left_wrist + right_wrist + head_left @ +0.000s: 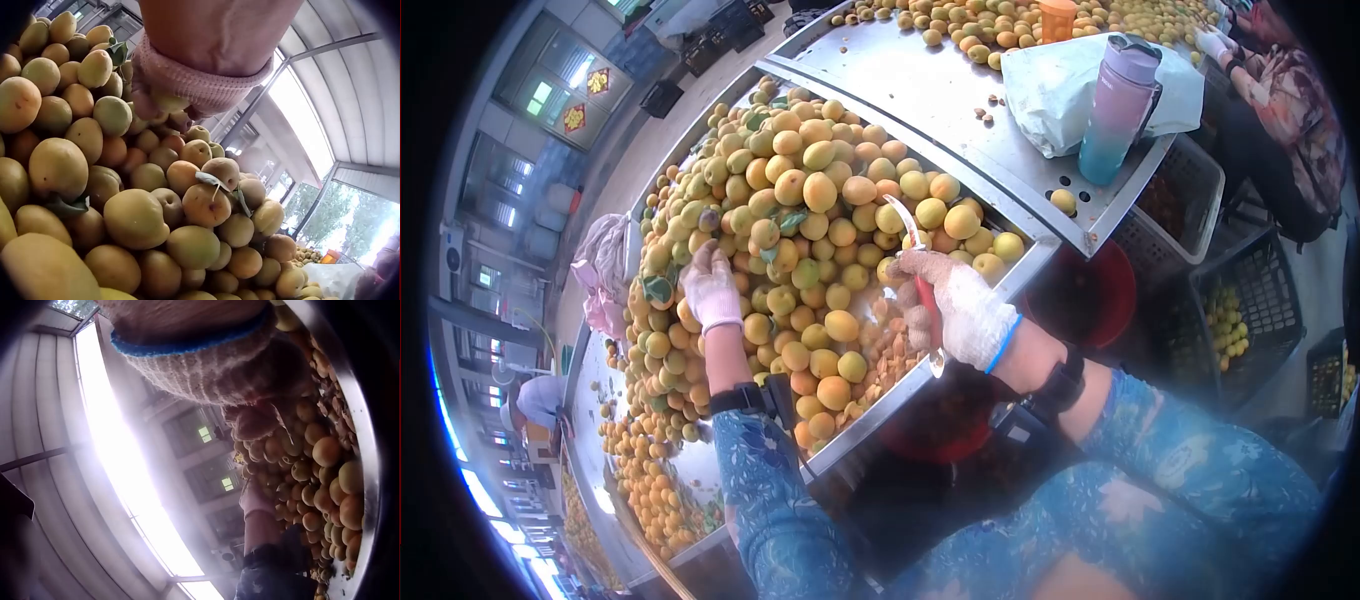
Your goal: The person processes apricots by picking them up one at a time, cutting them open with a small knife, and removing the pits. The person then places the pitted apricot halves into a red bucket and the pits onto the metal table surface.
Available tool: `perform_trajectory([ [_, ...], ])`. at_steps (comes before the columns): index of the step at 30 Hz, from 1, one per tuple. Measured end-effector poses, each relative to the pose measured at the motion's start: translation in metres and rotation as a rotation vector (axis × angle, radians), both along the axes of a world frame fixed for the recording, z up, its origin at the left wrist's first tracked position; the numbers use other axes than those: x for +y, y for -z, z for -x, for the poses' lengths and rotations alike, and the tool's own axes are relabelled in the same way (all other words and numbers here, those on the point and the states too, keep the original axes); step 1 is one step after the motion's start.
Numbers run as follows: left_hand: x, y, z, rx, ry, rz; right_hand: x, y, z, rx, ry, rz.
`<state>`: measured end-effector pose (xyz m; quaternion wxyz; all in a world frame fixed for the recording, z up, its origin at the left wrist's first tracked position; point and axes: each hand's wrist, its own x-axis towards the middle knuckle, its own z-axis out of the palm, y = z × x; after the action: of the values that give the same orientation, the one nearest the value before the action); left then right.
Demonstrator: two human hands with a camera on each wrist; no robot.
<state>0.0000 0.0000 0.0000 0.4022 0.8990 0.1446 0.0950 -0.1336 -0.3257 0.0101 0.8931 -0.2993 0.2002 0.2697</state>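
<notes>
A wide heap of yellow-orange apricots (800, 240) with a few green leaves lies on a metal table. My left hand (712, 290), in a pale pink glove, reaches into the heap's left part. Its fingers curl about a yellow-green apricot (169, 102), partly hidden by the glove in the left wrist view. My right hand (960, 305), in a white knit glove with a blue cuff edge, grips red-handled pruning shears (929, 310) at the table's near edge. The shears' curved blade points up over the fruit. Beneath that hand lie brown apricot pits (890, 365).
A raised metal rim (870, 415) borders the table. On the adjoining table stand a pink-and-teal bottle (1118, 110) and a white plastic bag (1050, 95). Red tubs (1090, 300) and black crates (1250, 290) stand below at right. Another person (1290, 130) works at the far right.
</notes>
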Motion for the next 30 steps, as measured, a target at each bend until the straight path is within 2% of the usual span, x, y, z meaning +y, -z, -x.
perform_trajectory([
  [2, -0.021, -0.027, 0.009, -0.213, -0.249, -0.565, 0.003, -0.006, 0.004, 0.009, 0.027, 0.023],
  [3, -0.033, -0.030, 0.009, -0.195, -0.242, -0.560, -0.005, -0.004, 0.005, 0.028, 0.030, 0.030],
  [5, -0.037, -0.044, 0.009, -0.114, -0.284, -0.858, -0.006, -0.004, 0.006, 0.044, 0.027, 0.068],
  [10, 0.001, -0.061, -0.002, 0.084, -0.478, -0.811, -0.013, 0.002, -0.004, 0.018, 0.005, 0.031],
  [14, 0.051, -0.056, -0.021, 0.026, -0.367, -0.897, -0.016, 0.005, -0.006, 0.013, 0.019, 0.031],
  [16, 0.045, -0.070, -0.025, 0.144, -0.192, -1.025, -0.016, 0.006, -0.006, 0.015, 0.009, 0.024],
  [17, 0.039, -0.078, -0.027, 0.141, -0.196, -1.024, -0.016, 0.006, -0.007, 0.015, 0.001, 0.019],
  [19, 0.022, -0.087, -0.034, 0.284, -0.080, -1.097, -0.015, 0.006, -0.006, 0.018, 0.002, 0.023],
  [21, 0.016, -0.082, -0.043, 0.355, -0.117, -1.070, -0.015, 0.006, -0.006, -0.011, -0.001, 0.012],
  [23, 0.015, -0.073, -0.048, 0.382, -0.136, -1.173, -0.016, 0.008, -0.007, -0.021, 0.007, 0.037],
  [25, 0.013, -0.071, -0.047, 0.387, -0.128, -1.160, -0.017, 0.008, -0.007, -0.030, 0.009, 0.057],
  [27, 0.016, -0.073, -0.039, 0.323, -0.051, -1.009, -0.016, 0.005, -0.007, -0.021, 0.026, 0.044],
  [28, 0.029, -0.074, -0.038, 0.277, 0.045, -0.875, -0.015, 0.004, -0.007, -0.024, 0.020, 0.042],
  [29, 0.042, -0.068, -0.039, 0.278, 0.040, -0.877, -0.013, 0.004, -0.007, -0.021, 0.010, 0.044],
  [30, 0.052, -0.062, -0.038, 0.249, 0.174, -0.745, -0.011, 0.004, -0.007, -0.017, -0.001, 0.046],
])
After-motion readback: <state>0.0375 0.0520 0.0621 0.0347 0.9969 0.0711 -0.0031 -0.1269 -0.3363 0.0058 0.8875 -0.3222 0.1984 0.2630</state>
